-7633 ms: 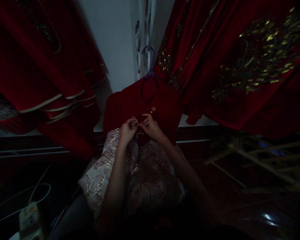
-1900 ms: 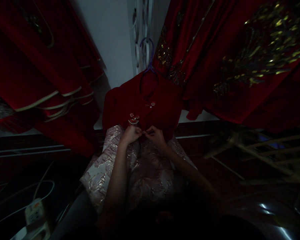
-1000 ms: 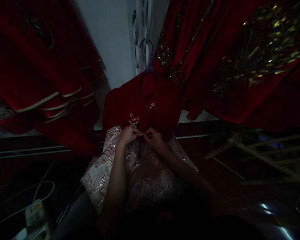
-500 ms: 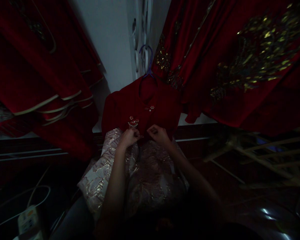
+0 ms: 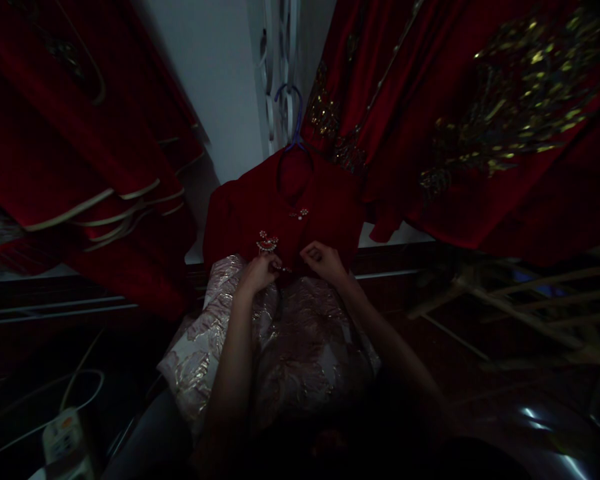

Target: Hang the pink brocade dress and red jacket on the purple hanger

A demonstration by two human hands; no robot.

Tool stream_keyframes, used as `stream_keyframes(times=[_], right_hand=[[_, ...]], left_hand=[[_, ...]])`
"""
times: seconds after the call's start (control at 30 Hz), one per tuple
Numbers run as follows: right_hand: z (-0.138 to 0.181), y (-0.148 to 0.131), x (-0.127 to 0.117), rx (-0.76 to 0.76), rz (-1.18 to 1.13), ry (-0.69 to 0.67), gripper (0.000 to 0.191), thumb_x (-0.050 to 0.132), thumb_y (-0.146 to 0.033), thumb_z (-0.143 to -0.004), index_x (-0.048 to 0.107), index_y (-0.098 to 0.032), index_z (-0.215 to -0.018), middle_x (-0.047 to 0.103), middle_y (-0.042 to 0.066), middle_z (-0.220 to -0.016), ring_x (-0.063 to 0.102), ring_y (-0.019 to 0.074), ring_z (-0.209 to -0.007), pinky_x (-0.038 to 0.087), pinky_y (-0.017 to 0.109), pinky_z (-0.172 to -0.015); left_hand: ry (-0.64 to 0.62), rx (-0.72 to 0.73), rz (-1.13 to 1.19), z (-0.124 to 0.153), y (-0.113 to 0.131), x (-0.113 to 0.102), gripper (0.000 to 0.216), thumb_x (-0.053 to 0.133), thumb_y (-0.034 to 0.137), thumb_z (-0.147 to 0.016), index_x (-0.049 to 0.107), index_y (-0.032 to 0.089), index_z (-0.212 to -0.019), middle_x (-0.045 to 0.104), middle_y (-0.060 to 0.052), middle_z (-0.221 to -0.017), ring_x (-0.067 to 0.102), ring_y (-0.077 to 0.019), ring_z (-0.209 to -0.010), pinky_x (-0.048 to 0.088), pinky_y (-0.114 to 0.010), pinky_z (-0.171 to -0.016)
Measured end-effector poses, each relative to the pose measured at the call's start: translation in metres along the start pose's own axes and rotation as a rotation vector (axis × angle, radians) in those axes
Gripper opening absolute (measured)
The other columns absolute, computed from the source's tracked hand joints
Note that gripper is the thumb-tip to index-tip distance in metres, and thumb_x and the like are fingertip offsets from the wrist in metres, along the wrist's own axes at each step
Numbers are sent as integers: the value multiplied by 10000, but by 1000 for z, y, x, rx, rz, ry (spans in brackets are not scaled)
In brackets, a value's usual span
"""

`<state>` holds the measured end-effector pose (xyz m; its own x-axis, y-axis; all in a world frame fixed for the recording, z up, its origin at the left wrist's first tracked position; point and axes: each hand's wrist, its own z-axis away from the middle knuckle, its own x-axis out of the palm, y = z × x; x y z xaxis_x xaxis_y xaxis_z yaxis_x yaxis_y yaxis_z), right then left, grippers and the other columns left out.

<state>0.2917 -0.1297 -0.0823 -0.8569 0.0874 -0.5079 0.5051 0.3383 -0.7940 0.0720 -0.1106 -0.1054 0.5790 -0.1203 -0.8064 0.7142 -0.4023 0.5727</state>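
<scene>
A red garment top hangs from a purple hanger in front of me, over a shiny brocade skirt. My left hand is closed at the garment's lower front, pinching its red cloth beside a small beaded piece. Just above these fingers lies a beaded fan-shaped ornament. Another beaded trim sits below the neckline. My right hand is closed in a pinch a little to the right, before the red cloth. What its fingers hold is too dark to make out.
Red gowns hang on both sides, the right gown with gold sequins and the left gown with pale edging. A power strip with cables lies at lower left. A wooden rack stands at right.
My right hand has drawn slightly to the right and up, widening the gap to my left hand. My left hand stays at the cloth, and the beaded piece beside it shows more.
</scene>
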Motion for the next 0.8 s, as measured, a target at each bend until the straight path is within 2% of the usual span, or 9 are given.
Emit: stream_keyframes(times=[0.27,0.43,0.6,0.7,0.8], right_hand=[[0,3,1,-1,18,-9,128,590,-315,-809,655,-209,-839,683,7,-726,637,140,-666,478,243,-625],[1,9,10,-41,-29,-101,108,574,-274,-816,649,-200,-839,696,14,-785,650,133,-721,497,242,-690],[5,20,25,-10,-3,-155,119,594,-257,-813,640,-195,-903,703,14,-840,650,123,-753,491,232,-701],[8,24,30,-17,37,-202,160,635,-298,-799,636,-210,-932,703,8,-878,642,120,-764,485,230,-706],[10,25,33,-22,63,-198,152,647,-251,-781,628,-213,-927,695,6,-878,633,118,-764,478,223,-700]], left_hand=[[-54,-1,52,0,4,5,173,654,150,-694,630,207,-856,665,5,-844,613,-129,-770,420,-210,-674],[-44,-20,-22,0,11,4,170,706,260,-705,602,207,-828,652,-4,-841,597,-132,-749,398,-214,-638],[16,-8,-161,1,21,5,91,634,237,-754,606,216,-838,657,-17,-869,595,-133,-730,390,-224,-630],[38,16,-166,0,22,5,63,609,231,-756,607,216,-816,664,-12,-856,602,-136,-732,399,-228,-641],[29,-8,-161,0,22,5,74,616,237,-742,614,221,-814,677,-3,-823,612,-142,-721,403,-231,-636]])
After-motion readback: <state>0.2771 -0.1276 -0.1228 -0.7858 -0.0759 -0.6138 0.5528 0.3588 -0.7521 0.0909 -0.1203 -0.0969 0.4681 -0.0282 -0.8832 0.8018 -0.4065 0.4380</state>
